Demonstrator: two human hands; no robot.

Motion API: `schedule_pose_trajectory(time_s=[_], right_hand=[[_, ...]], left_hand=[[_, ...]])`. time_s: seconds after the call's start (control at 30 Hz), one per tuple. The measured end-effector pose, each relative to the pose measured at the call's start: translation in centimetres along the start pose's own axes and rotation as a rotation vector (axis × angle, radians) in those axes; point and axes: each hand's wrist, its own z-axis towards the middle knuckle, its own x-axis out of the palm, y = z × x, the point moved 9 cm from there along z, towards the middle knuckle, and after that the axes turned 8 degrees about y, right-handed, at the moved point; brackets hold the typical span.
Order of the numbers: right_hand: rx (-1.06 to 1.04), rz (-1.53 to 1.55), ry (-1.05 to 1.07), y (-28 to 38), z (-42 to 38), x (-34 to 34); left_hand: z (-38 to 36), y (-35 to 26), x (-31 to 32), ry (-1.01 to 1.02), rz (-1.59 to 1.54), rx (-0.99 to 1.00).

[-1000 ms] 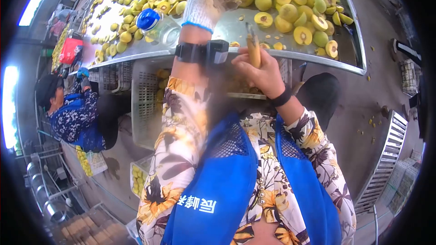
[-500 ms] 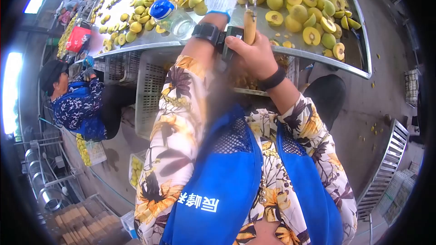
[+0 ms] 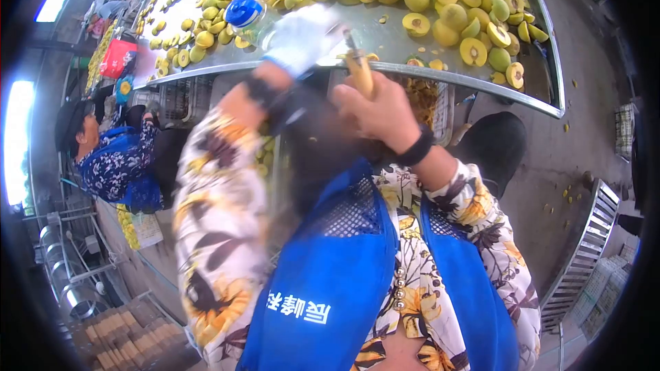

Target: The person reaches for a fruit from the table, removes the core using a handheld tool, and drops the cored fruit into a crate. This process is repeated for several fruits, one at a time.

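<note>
My left hand (image 3: pixel 306 36), in a white knitted glove, is above the table edge beside the bottle. It is smeared by motion, and whether its fingers grip anything is not clear. My bare right hand (image 3: pixel 381 110) is closed round a wooden-handled tool (image 3: pixel 360 74) with a narrow metal tip pointing away from me, close to the gloved fingers. A clear bottle with a blue cap (image 3: pixel 245 12) leans behind the glove, partly covered by it. Yellow-green halved fruits (image 3: pixel 473 51), some with brown stones or hollows showing, lie heaped on the metal table (image 3: pixel 392 34).
Below the table edge is a crate (image 3: pixel 443 103) with brown pieces in it. To the left another person (image 3: pixel 120 151) in a blue vest sits at the same table, near a red bag (image 3: pixel 119 58). A slatted metal rack (image 3: pixel 584 240) stands at right.
My gloved left hand has come back from the fruit heap, toward me and left, now in front of the bottle. My right hand has lowered slightly, its tool tilting left.
</note>
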Motion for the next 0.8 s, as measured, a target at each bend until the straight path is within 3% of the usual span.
schedule_pose_trajectory(time_s=[0.03,0.07,0.1,0.2,0.27,0.33,0.4,0.43,0.47,0.6,0.63,0.73,0.8], right_hand=[[0.002,-0.034,-0.029,-0.2,-0.3,-1.6],[0.007,-0.067,-0.055,-0.4,-0.6,-3.1],[0.017,-0.088,-0.092,-1.1,-0.6,-4.6],[0.031,-0.126,-0.147,-3.1,-0.5,-6.2],[-0.004,-0.123,-0.121,-3.1,-0.3,-5.2],[-0.066,-0.145,-0.066,-3.6,-0.2,-3.6],[-0.096,-0.212,-0.070,-4.3,-0.3,-3.6],[-0.093,-0.267,-0.095,-4.8,-0.4,-4.1],[-0.091,-0.325,-0.124,-5.2,-0.4,-4.8],[-0.072,-0.377,-0.433,-5.9,-1.3,-10.9],[-0.068,-0.365,-0.476,-5.8,-1.6,-12.5],[-0.065,-0.446,-0.587,-5.0,-2.2,-16.6],[-0.007,-0.374,-0.613,-4.0,-3.2,-17.5]], left_hand=[[-1.7,0.1,-0.4,0.260,0.197,-0.005],[-4.3,-0.2,-1.5,0.195,0.273,0.201],[-6.7,-1.0,-3.0,0.229,0.398,0.270],[-14.1,0.7,1.2,0.893,0.541,0.196],[-16.0,-0.5,3.2,0.836,0.357,0.242],[-14.6,-2.1,4.9,0.652,0.212,0.186],[-11.7,-5.3,5.8,0.658,0.112,0.033],[-10.9,-6.9,5.7,0.477,0.046,0.045],[-10.0,-8.5,4.8,0.292,-0.024,0.059],[-5.1,-9.7,3.3,0.016,-0.367,-0.025],[-3.2,-9.3,4.0,0.187,-0.446,-0.134],[2.5,-7.4,6.5,-0.232,-0.493,-0.057],[6.6,-6.8,8.8,-0.005,-0.507,-0.178]])
